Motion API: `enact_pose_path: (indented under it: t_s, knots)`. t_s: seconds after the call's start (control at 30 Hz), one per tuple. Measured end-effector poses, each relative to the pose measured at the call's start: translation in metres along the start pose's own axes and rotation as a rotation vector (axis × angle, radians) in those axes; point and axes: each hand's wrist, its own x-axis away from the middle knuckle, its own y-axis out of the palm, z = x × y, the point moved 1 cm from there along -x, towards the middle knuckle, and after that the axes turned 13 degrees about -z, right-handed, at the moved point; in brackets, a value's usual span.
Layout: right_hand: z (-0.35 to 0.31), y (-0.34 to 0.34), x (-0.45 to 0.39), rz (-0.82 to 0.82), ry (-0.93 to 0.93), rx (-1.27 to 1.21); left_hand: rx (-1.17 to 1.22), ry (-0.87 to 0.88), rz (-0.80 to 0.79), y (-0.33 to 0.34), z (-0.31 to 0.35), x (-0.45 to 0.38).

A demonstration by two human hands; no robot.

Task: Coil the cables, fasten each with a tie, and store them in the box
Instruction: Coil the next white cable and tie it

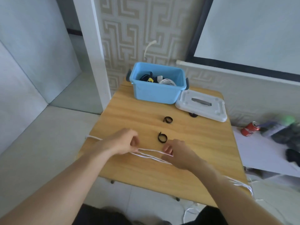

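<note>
One blue box (158, 93) is seen open at the upper centre of the frame, at the far edge of the wooden table (146, 168). Several coiled cables are held inside it: a white coil (168, 82) toward its right side, and dark bundled cables (146, 77) with a yellow spot toward its left; their exact number cannot be told. One white lid (203, 105) is laid flat on the table just right of the box, touching or nearly touching its lower right corner.

Three black ties are counted on the table. One looped tie (168, 119) lies in the middle of the frame, below the box. A second looped tie (162, 137) lies nearer, just above the gap between the two hands. A third dark tie (193, 114) is partly hidden under the near edge of the lid.

One white cable (152, 154) is stretched in several strands across the table in the lower middle of the frame. By the left hand (123, 142), the strands are pinched with curled fingers at their left end, and one end of the cable trails out to the table's left edge. By the right hand (178, 154), the strands are gripped at their right end, fingers curled round them. More of the cable is run along under the right forearm and hangs off the table's lower right corner toward the floor.

One red can (249, 129) is seen lying at the right edge of the frame, beside blurred dark items.
</note>
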Motion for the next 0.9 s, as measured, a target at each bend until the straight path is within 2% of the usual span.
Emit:
enact_pose_path:
  t_s: [0.07,0.2,0.33,0.43,0.53,0.67,0.77,0.83,0.9]
  knots:
    - [0.003,0.015,0.002,0.097,0.039,-0.040,-0.055,-0.001,0.075,0.008,-0.003,0.007]
    - [-0.003,0.033,0.009,0.146,0.100,0.073,-0.154,0.021,0.202,0.024,-0.005,0.022]
    - [-0.017,0.020,0.016,0.347,0.015,-0.096,-0.169,0.069,0.412,0.016,-0.003,0.034]
    - [-0.022,-0.012,0.021,0.476,0.003,-0.077,-0.255,-0.011,0.383,-0.011,-0.005,0.040]
    - [-0.010,-0.053,0.034,0.617,0.107,-0.133,-0.272,-0.107,0.403,-0.033,-0.031,0.055]
    - [0.035,-0.089,0.053,0.694,0.258,-0.210,-0.078,-0.215,0.546,-0.047,-0.086,0.082]
    - [0.059,-0.090,0.061,0.683,0.328,-0.240,0.115,-0.193,0.577,-0.048,-0.093,0.089]
    - [0.063,-0.084,0.059,0.682,0.361,-0.236,0.267,-0.173,0.561,-0.048,-0.084,0.086]
    - [0.055,-0.072,0.055,0.681,0.403,-0.120,0.409,-0.150,0.470,-0.048,-0.071,0.081]
